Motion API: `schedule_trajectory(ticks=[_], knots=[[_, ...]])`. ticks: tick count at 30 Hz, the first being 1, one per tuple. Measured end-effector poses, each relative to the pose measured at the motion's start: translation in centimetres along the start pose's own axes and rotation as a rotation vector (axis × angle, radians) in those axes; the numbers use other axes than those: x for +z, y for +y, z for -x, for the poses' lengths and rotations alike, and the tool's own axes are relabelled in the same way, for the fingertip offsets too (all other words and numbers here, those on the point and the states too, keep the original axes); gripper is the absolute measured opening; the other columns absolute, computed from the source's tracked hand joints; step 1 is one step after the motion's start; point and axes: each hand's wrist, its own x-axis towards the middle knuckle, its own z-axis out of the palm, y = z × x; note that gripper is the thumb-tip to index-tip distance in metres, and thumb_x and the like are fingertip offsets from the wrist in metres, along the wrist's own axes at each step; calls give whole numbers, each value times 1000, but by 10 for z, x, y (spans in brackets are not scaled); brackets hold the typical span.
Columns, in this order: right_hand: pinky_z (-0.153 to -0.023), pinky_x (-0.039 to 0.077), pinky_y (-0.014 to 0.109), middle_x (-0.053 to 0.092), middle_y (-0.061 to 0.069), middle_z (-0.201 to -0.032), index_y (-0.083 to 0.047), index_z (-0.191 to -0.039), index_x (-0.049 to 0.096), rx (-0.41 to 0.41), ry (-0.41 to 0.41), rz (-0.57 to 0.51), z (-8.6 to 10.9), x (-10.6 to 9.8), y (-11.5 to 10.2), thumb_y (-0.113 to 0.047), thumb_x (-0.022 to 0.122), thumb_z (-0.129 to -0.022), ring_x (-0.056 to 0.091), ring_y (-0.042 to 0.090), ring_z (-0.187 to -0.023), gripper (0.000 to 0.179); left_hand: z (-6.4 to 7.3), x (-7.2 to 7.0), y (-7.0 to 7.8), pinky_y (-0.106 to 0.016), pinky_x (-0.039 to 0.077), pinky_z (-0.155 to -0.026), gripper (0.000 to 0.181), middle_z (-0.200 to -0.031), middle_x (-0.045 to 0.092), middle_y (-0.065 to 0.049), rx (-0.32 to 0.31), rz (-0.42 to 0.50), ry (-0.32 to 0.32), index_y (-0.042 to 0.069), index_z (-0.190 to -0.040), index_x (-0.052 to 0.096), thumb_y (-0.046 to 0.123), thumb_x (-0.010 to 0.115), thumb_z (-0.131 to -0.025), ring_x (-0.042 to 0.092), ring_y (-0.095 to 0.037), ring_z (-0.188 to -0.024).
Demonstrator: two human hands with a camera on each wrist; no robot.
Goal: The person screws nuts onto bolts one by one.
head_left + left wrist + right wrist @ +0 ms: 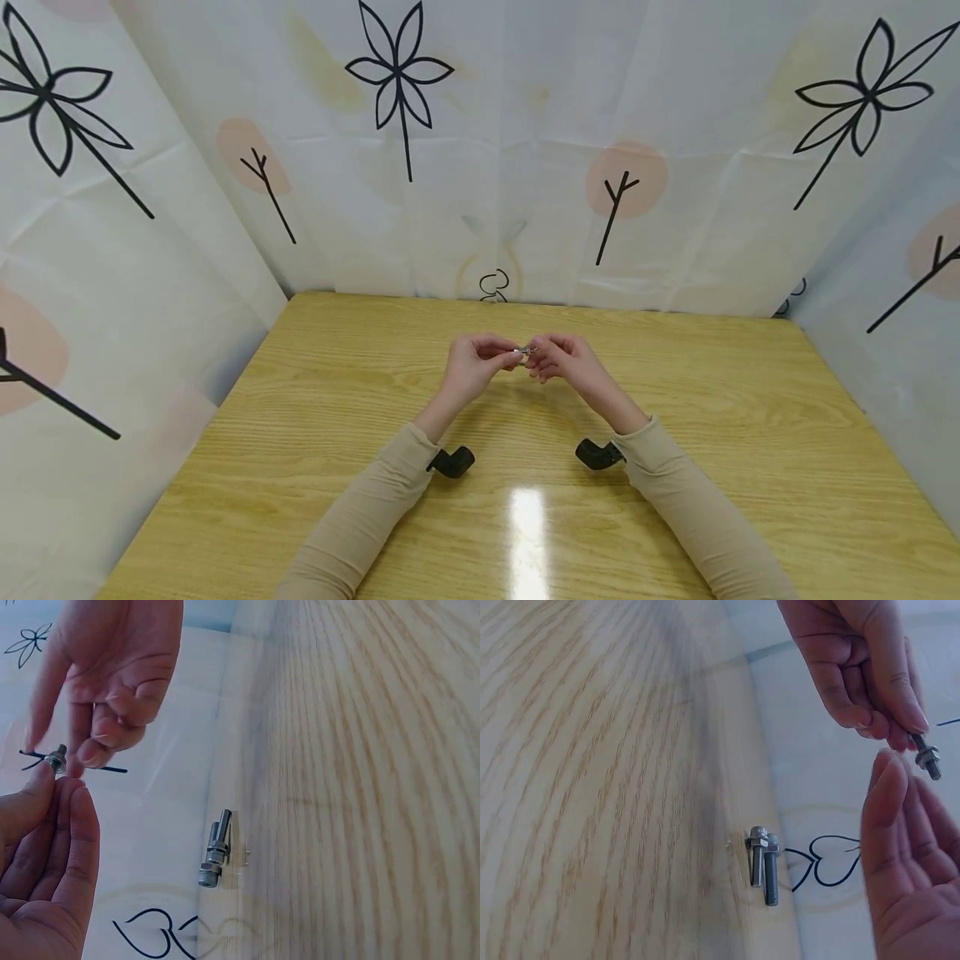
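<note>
My left hand [471, 367] pinches a small metal bolt [56, 759] between thumb and fingertips, over the far part of the table. In the right wrist view a nut [927, 756] sits partway along the bolt's shank, and the threaded end sticks out past it. My right hand [564, 363] faces the left one, its thumb and fingers extended and spread around the bolt's free end. More metal bolts [771, 874] with nuts lie close together on the table beyond the hands.
The wooden table [360, 392] runs back to a white curtain [525, 225] printed with flowers and trees, which also hangs at both sides. Dark wrist-camera mounts [452, 462] stick out inward from the beige sleeves [360, 512]. Light reflects off the near tabletop.
</note>
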Motion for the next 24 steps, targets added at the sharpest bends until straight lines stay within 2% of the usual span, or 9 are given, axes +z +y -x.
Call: schedule_trajectory(ticks=[3,5,8,12,14,17,20,24], knots=[[-82,55,55,65,19,-99,12,-117,55,-31,3,-41,2,-1,1,-11,60,-96,66,32,-85,31,0,0,0,-52,58,-75,16,-85,71,-17,-6,6,13,-3,-93,74,10,76,-83,69,-38,-78],[-85,51,60,66,19,-99,12,-115,57,-51,5,-42,2,-1,2,-6,64,-93,66,35,-87,29,0,0,0,-50,59,-75,16,-84,72,-14,-9,-2,16,-1,-92,74,12,76,-83,69,-35,-77],[-79,56,54,67,20,-94,10,-108,63,-47,-6,10,0,-1,3,-10,63,-94,67,30,-81,24,0,0,-1,-49,59,-74,14,-82,72,-10,-4,-18,15,2,-90,75,13,76,-83,70,-31,-75],[-65,59,40,65,19,-88,10,-104,63,-11,-23,53,-2,1,3,-24,54,-100,64,21,-72,35,0,0,-2,-49,59,-73,12,-81,72,-9,9,-21,16,1,-89,75,12,76,-83,70,-25,-72],[-67,58,41,65,16,-90,11,-110,60,-8,-24,20,-2,1,3,-24,53,-101,64,22,-75,36,-1,1,-3,-48,60,-73,13,-81,72,-10,9,-17,21,0,-89,75,12,76,-83,70,-24,-72],[-78,55,55,66,14,-97,12,-119,54,-46,-27,-39,-1,1,2,-14,57,-98,66,29,-83,33,-1,0,-2,-48,60,-73,14,-82,72,-10,-8,-8,30,0,-90,75,13,76,-84,70,-26,-73],[-86,48,64,67,15,-100,12,-119,55,-82,-34,-53,0,0,4,-4,62,-94,66,33,-88,30,0,-1,0,-49,59,-75,15,-83,72,-11,-17,2,29,0,-90,75,14,76,-83,70,-33,-77],[-81,54,57,67,20,-96,10,-110,62,-74,-23,-8,0,0,4,-8,62,-94,67,31,-83,24,1,-1,0,-52,58,-76,16,-84,71,-16,-12,11,17,-2,-92,74,12,76,-83,68,-39,-79]])
